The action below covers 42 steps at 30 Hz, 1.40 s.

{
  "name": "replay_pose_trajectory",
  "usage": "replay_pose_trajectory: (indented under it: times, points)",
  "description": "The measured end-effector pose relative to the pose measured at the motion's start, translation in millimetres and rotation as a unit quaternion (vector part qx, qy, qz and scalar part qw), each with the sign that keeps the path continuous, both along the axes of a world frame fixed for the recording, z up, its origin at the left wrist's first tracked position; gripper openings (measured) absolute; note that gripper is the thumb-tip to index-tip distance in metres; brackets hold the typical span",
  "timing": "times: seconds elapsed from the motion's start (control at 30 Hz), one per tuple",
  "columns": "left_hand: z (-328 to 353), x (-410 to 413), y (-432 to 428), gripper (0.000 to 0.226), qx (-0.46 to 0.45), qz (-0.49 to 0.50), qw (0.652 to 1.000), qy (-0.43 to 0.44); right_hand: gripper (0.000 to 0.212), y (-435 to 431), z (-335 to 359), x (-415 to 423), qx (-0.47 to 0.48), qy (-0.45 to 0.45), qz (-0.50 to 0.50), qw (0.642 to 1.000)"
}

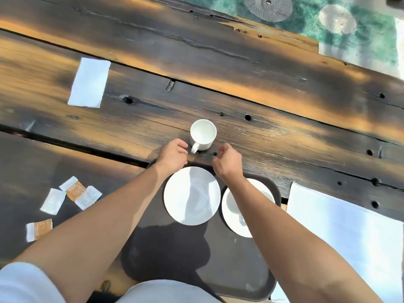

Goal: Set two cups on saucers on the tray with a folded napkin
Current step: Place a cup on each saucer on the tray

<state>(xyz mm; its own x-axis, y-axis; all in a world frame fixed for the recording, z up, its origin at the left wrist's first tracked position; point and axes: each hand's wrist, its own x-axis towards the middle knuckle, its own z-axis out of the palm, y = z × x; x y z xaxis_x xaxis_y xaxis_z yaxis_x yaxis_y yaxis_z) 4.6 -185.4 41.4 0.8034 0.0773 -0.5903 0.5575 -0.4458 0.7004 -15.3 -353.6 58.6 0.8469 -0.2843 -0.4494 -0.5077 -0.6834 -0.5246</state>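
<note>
While both hands hover, glossy round cup [203, 134], rough charred planks [240, 68].

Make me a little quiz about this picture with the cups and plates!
1. True or false: the cup on the wood stands on a saucer.
2. Which hand is nearer the cup's handle: A) left hand B) right hand?
3. Fill in: the folded napkin lies on the ____, not on the tray.

Key
1. False: it stands on the bare table, beyond the tray. The left saucer is empty; the right saucer seems to hold the other cup, partly hidden by the arm.
2. A
3. table
</note>
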Motion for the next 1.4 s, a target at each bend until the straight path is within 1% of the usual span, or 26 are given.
replay_pose_trajectory:
  times: [0.07,0.17,0.3,0.47,0.6,0.7,0.8,0.9,1.03,1.13,1.4]
  points:
    - [-9,11,3,0.035,0.008,0.006,1.000,0.000,0.037,3,-8,8,0.000,0.011,-0.003,1.000]
    - [-21,23,5,0.034,0.013,0.005,1.000,0.001,0.036,7,-20,18,-0.001,0.021,-0.008,1.000]
    - [-35,37,4,0.028,-0.005,0.018,1.000,-0.001,0.036,8,-35,28,0.009,0.028,-0.023,0.999]
    - [-43,51,2,0.058,0.000,-0.008,1.000,0.003,0.049,8,-50,36,0.025,0.027,-0.030,0.999]
    - [-46,54,-5,0.072,0.026,-0.040,0.999,-0.016,0.048,10,-57,38,0.053,0.017,-0.031,0.998]
    - [-47,54,-10,0.080,0.015,-0.047,0.999,-0.020,0.067,13,-56,41,0.083,0.011,-0.041,0.996]
    - [-49,56,-15,0.089,-0.002,-0.053,0.999,-0.009,0.077,13,-54,44,0.101,-0.006,-0.043,0.994]
    - [-50,56,-17,0.084,-0.032,-0.057,0.998,-0.008,0.080,16,-51,47,0.121,-0.011,-0.042,0.992]
    - [-48,55,-19,0.079,-0.052,-0.046,0.998,-0.010,0.075,19,-46,47,0.140,0.007,-0.069,0.988]
    - [-45,51,-20,0.078,-0.060,-0.043,0.997,-0.012,0.073,22,-42,43,0.145,0.016,-0.081,0.986]
    - [-30,33,-16,0.074,-0.072,-0.043,0.996,-0.030,0.068,29,-18,20,0.167,0.002,-0.107,0.980]
